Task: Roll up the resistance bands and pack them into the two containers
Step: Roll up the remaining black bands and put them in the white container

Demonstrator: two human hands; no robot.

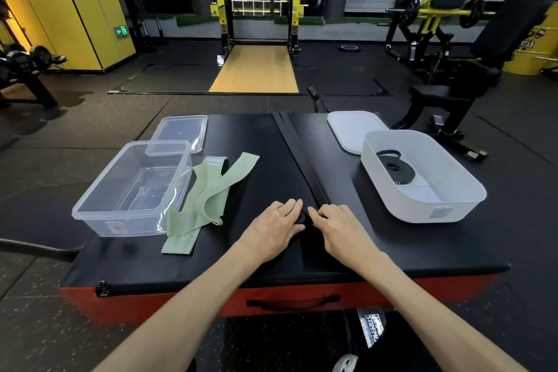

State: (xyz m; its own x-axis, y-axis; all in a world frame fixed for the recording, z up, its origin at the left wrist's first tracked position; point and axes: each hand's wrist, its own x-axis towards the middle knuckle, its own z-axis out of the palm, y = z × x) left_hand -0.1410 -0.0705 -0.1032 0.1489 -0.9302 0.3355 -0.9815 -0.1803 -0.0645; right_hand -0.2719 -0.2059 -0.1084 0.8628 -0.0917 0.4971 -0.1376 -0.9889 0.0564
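Observation:
A long black resistance band (297, 150) lies stretched away from me across the black padded box top (377, 239). Its near end is a small roll between my hands. My left hand (276, 228) and my right hand (341, 226) both pinch that roll with curled fingers. Light green bands (208, 193) lie loose in a heap beside a clear plastic container (133, 190) on the left. A white container (422, 178) on the right holds one rolled black band (394, 166).
A clear lid (181, 133) lies behind the clear container and a white lid (350, 130) behind the white one. The box has red sides and a front handle (291, 302). Gym racks, benches and a yellow barrel stand on the floor beyond.

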